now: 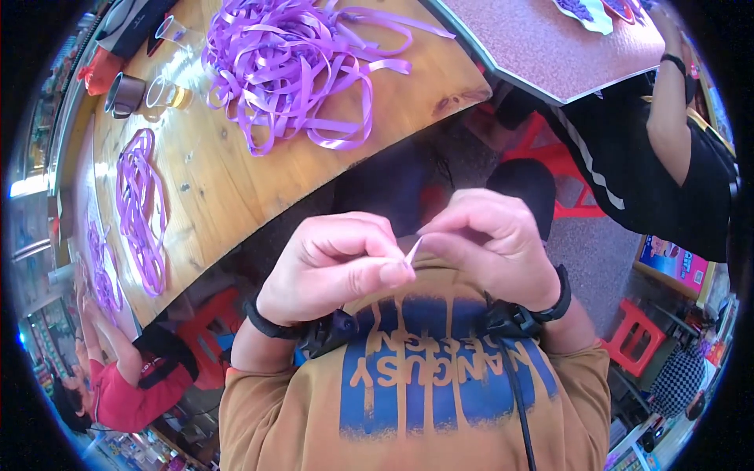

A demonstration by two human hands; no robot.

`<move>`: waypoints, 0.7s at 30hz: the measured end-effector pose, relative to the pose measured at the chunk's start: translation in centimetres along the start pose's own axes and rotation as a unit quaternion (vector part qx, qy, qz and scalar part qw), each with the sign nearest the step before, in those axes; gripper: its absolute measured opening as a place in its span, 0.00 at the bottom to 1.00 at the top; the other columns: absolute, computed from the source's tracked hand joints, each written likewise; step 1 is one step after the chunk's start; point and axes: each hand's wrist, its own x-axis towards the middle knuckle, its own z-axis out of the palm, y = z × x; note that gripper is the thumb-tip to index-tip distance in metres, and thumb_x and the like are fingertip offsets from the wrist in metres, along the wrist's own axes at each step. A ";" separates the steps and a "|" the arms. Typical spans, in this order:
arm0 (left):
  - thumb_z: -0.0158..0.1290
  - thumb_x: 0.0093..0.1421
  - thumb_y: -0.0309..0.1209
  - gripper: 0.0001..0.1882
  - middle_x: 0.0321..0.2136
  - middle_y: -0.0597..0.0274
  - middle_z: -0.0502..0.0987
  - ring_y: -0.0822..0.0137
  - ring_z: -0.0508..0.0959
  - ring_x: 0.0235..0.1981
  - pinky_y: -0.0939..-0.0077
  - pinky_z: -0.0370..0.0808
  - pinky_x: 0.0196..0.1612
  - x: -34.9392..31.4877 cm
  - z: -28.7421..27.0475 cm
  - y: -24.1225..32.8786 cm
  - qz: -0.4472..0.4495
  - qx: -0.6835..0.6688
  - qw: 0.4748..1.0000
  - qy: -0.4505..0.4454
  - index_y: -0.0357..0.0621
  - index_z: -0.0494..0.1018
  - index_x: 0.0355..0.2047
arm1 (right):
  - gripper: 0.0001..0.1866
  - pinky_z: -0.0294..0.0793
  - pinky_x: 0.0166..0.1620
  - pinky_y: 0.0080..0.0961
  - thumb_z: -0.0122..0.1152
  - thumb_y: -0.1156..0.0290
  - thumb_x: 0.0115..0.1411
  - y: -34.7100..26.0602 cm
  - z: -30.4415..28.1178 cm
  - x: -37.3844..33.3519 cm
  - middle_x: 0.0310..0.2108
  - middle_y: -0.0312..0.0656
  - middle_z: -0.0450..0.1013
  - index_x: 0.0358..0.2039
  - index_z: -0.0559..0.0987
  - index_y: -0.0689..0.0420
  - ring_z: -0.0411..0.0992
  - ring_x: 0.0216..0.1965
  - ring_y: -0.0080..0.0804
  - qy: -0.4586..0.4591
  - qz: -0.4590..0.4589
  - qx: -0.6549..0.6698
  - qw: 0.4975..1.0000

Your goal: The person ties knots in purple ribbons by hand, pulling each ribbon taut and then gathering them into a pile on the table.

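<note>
In front of my chest, my left hand (334,263) and my right hand (495,247) are raised close together. Between their fingertips stretches a small, thin, pale pinkish strip (413,250). The left thumb and fingers pinch its lower end; the right thumb and forefinger close on its upper end. What the strip is made of is too small to tell. Beyond my hands, a big tangled heap of purple ribbon (287,71) lies on the wooden table (259,188). A looped bundle of purple ribbon (141,212) rests nearer the table's left side.
A dark mug (124,96) and clear cups, one a glass cup (167,93), stand at the table's far left by a red bag (102,71). People sit at left and right. Red stools (635,336) stand on the floor. A pinkish table (542,43) adjoins at far right.
</note>
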 end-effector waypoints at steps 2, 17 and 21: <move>0.54 0.55 0.29 0.08 0.20 0.62 0.71 0.71 0.68 0.24 0.80 0.65 0.29 0.6 1.0 -0.5 0.046 -0.084 0.993 0.073 0.35 0.75 0.25 | 0.04 0.66 0.24 0.22 0.62 0.80 0.47 0.0 0.2 0.4 0.20 0.41 0.71 0.26 0.77 0.62 0.69 0.21 0.31 -0.022 -0.047 -0.001 0.999; 0.44 0.60 0.32 0.10 0.28 0.52 0.70 0.56 0.72 0.31 0.69 0.69 0.36 1.3 0.4 -1.8 0.122 0.223 0.967 -0.010 0.37 0.70 0.34 | 0.13 0.72 0.37 0.22 0.61 0.85 0.44 -0.4 0.6 -0.1 0.30 0.46 0.74 0.33 0.77 0.64 0.73 0.32 0.34 0.010 -0.013 -0.099 0.995; 0.46 0.58 0.31 0.10 0.28 0.49 0.72 0.53 0.72 0.32 0.67 0.68 0.36 0.6 1.2 -1.4 0.077 0.149 0.986 0.018 0.35 0.71 0.32 | 0.09 0.69 0.33 0.19 0.60 0.87 0.45 -0.6 0.7 -0.5 0.27 0.44 0.74 0.29 0.78 0.64 0.72 0.29 0.28 0.029 -0.002 -0.066 0.997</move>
